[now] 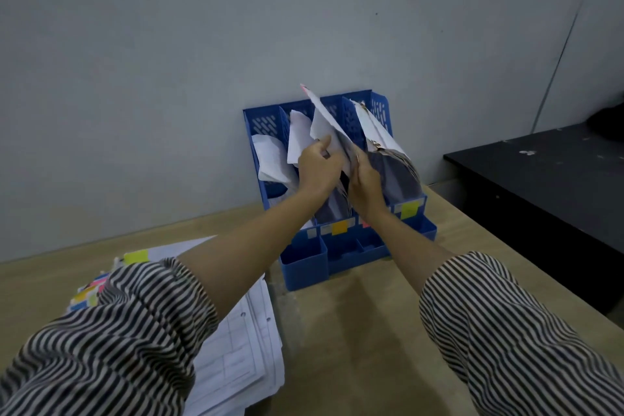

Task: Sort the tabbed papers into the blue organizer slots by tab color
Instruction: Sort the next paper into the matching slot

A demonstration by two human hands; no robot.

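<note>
A blue organizer (pixel 305 265) with upright slots stands against the wall, with yellow, orange and pink labels on its front. White papers lean in every slot. My left hand (pixel 317 167) pinches a white sheet (pixel 326 118) with a pink tab at its top corner, tilted over the third slot. My right hand (pixel 364 182) grips the edge of the papers (pixel 388 145) between the third and fourth slots. A stack of tabbed papers (pixel 250 348) lies on the table at the left, partly under my left sleeve, with coloured tabs (pixel 91 290) along its left edge.
The wooden table (pixel 354 331) runs to the grey wall behind the organizer. A black cabinet (pixel 540 186) stands off the table's right side. Small open compartments form the organizer's front.
</note>
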